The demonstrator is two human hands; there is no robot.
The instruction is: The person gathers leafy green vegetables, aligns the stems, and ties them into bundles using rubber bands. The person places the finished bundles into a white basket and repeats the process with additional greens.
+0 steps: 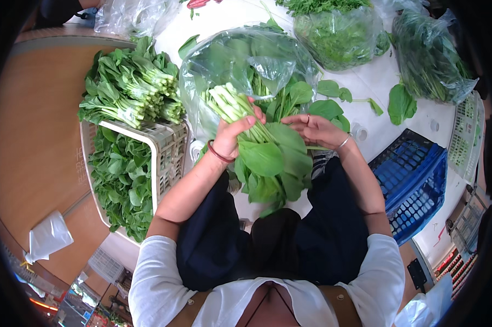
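My left hand (233,137) grips a bunch of leafy greens (262,157) around its pale stalks. The cut stalk ends point away from me, and the broad leaves hang down between my knees. At the right edge of these leaves is my right hand (317,131), its fingers bent; a stem shows just below it, but whether the fingers pinch anything is unclear. Beyond both hands a large clear plastic bag (225,53) lies with its mouth towards me, with more leafy greens (299,96) inside and at its opening.
At left, a white plastic crate (170,153) holds greens, with stacked bunches (135,88) on top. A blue crate (409,184) stands at right. Bagged greens (340,36) and another filled bag (429,57) lie at far right. Loose leaves (402,104) are scattered over the white floor.
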